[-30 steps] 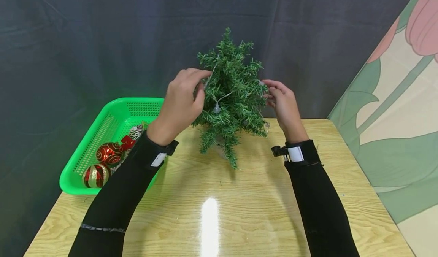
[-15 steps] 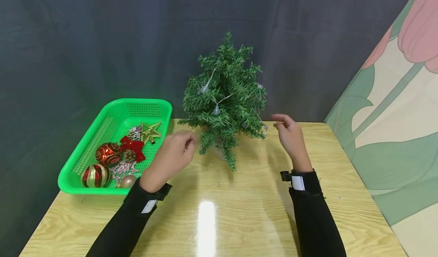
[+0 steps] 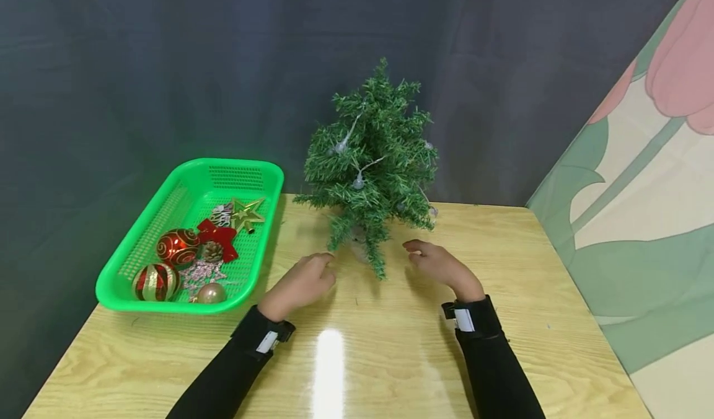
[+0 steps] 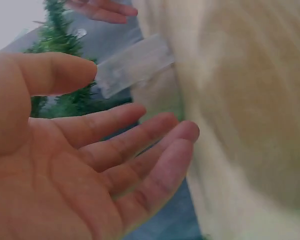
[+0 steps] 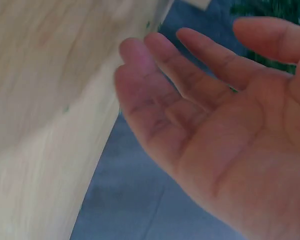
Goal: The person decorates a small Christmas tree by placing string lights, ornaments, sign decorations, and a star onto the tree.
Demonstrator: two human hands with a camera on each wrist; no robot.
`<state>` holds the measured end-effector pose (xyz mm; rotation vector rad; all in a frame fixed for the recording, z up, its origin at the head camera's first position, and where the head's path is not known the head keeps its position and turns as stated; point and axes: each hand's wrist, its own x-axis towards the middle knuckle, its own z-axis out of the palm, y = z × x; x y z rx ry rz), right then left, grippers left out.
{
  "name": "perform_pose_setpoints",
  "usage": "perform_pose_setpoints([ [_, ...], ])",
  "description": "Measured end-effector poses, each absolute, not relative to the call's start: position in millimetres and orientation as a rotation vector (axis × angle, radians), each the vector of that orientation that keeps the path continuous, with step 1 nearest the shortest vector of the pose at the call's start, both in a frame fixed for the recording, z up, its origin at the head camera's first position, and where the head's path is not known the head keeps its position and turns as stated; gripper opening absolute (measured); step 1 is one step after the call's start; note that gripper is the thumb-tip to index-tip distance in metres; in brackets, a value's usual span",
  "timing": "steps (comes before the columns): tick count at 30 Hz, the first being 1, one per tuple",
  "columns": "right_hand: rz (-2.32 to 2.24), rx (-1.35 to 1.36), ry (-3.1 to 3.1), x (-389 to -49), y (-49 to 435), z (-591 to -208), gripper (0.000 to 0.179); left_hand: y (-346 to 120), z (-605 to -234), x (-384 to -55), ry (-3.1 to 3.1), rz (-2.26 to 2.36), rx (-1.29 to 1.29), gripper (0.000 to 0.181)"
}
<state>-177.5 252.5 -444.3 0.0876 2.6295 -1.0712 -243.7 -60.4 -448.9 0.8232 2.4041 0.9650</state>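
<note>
A small artificial Christmas tree stands upright at the back of the table, with a string of clear bulb lights draped over its branches. Its pale base is partly hidden by low branches; in the left wrist view the base looks like a whitish, see-through block. My left hand hovers just left of the base, fingers relaxed and palm bare in the left wrist view. On the other side, my right hand faces the base, fingers loosely bent and holding nothing. Neither hand appears to touch the tree.
A green plastic basket sits at the left. In it lie red and striped baubles, a pinkish bauble, a red bow, a pinecone and a gold star. A dark curtain hangs behind.
Both hands have let go of the upper branches and lights and come down toward the tree's base. The left hand no longer covers part of the basket. The tree stays in place.
</note>
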Motion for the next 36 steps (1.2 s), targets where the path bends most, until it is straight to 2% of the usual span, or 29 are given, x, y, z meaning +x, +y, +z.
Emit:
perform_pose_setpoints([
  [5,-1.135,0.067,2.599,-180,244,-452,0.052,-53,-462,-251,2.404,0.975,0.847,0.054],
  [9,-1.108,0.073,2.640,-182,239,-453,0.053,-51,-458,-253,2.439,0.945,0.879,0.056],
  [14,-0.885,0.108,2.659,-174,234,-438,0.053,-66,-424,-239,2.629,0.671,1.079,0.048],
  [20,-0.608,0.122,2.695,-144,217,-394,0.049,-116,-376,-234,2.840,0.441,1.214,0.037],
  [26,-0.549,0.025,2.811,-120,184,-358,0.042,-166,-360,-270,2.654,0.316,1.027,0.029],
  [31,-0.592,-0.196,2.850,-117,162,-347,0.032,-185,-369,-294,2.365,0.208,0.740,0.045],
  [36,-0.629,-0.413,2.822,-124,145,-348,0.029,-187,-379,-304,2.241,0.115,0.656,0.051],
])
